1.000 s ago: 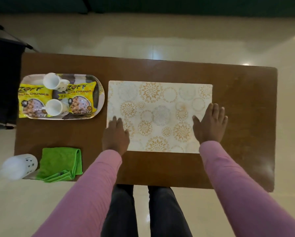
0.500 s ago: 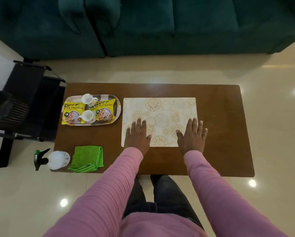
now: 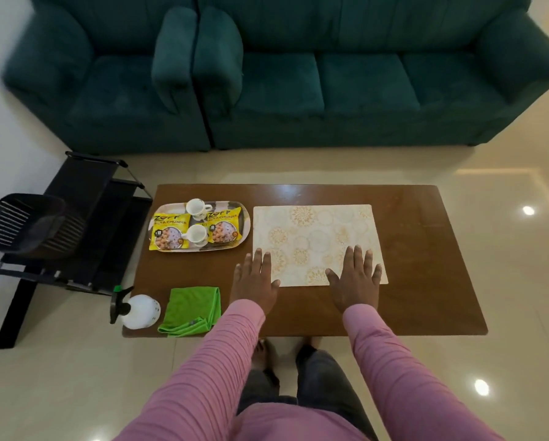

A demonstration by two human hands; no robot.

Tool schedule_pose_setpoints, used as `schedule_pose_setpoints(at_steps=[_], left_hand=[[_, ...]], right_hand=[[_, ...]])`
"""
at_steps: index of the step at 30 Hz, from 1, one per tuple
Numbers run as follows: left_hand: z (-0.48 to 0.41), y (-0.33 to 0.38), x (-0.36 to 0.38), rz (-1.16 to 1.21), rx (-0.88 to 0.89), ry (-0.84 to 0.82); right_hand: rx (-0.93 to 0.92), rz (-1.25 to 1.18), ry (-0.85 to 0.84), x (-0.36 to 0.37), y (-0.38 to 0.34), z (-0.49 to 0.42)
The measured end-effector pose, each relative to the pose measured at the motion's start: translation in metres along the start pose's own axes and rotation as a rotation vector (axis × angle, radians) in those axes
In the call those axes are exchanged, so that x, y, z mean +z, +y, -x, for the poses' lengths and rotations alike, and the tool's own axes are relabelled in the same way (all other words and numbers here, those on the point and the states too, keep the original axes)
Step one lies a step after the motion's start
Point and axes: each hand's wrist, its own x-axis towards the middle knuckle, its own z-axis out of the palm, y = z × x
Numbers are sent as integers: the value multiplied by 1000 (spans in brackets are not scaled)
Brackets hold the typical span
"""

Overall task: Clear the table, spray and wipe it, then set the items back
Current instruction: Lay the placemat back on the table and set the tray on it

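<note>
Finding: both hands lie flat and hold nothing. The left hand and right hand have straight, slightly spread fingers pressed down at the near edge of the placemat, which lies in the middle of the table.

Assessment: the placemat appears to be the item in hand. Whether it is about to be lifted or is being smoothed cannot be told. To lift it cleanly, each hand should pinch a near corner and raise both together, keeping the sheet level and away from the tray just beside its left edge.

Position: the right fingers rest on the mat's near right part, palm over its near edge. The left hand straddles the mat's near left corner, mostly on bare wood.
</note>
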Motion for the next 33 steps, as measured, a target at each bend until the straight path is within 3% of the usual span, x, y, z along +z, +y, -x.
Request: schedule_pose_setpoints(at_steps=[22, 33], left_hand=[[64, -103, -8, 94, -159, 98], [11, -199, -33, 184, -227, 46]], right_hand=[[-189, 72, -2, 18, -90, 55], [-234, 106, -60, 30, -196, 13]])
